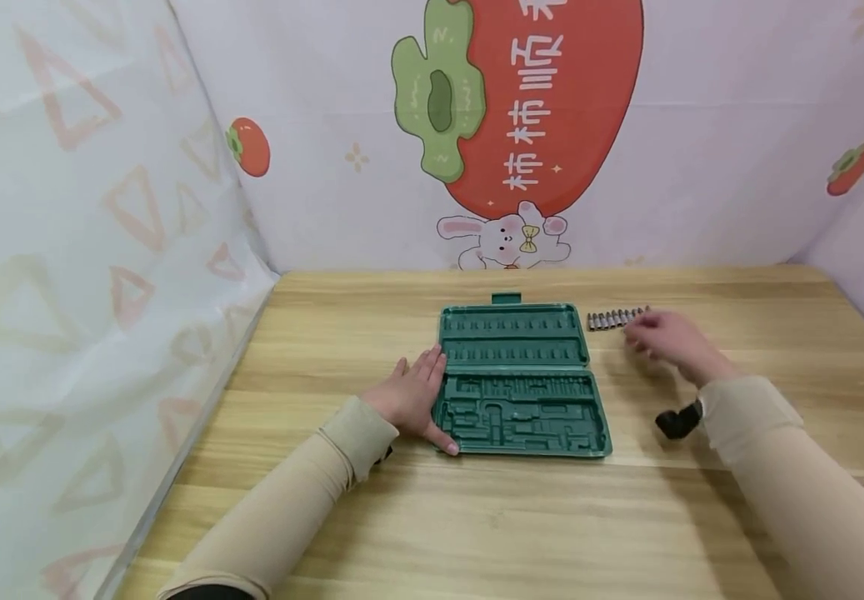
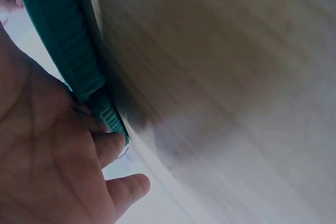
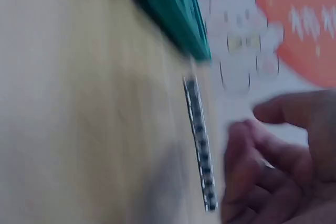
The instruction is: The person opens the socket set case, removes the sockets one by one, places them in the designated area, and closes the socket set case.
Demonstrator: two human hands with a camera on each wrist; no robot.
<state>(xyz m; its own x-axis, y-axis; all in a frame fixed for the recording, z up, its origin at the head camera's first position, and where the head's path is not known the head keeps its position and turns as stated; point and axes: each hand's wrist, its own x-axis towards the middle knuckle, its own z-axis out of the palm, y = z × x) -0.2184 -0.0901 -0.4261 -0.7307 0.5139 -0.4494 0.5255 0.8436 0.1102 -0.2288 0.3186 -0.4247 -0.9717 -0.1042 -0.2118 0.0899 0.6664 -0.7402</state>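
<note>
A green plastic tool case (image 1: 521,412) lies unfolded on the wooden table, its moulded slots facing up. My left hand (image 1: 411,398) rests against the case's left edge, fingers spread along the side and thumb at the near corner. In the left wrist view, fingertips (image 2: 113,148) touch the rim of the green case (image 2: 65,35). Right of the lid half, a row of small metal screwdriver bits (image 1: 611,319) lies on the table. My right hand (image 1: 675,340) hovers at the row's right end. The right wrist view shows its thumb apart from loosely bent fingers, nothing visible between them, beside the bits (image 3: 200,142).
The wooden table (image 1: 514,533) extends around the case. Behind it hangs a white cloth (image 1: 312,208) with persimmon and rabbit prints, and another patterned cloth (image 1: 102,333) covers the left side. A black strap piece (image 1: 679,421) sits under the right wrist.
</note>
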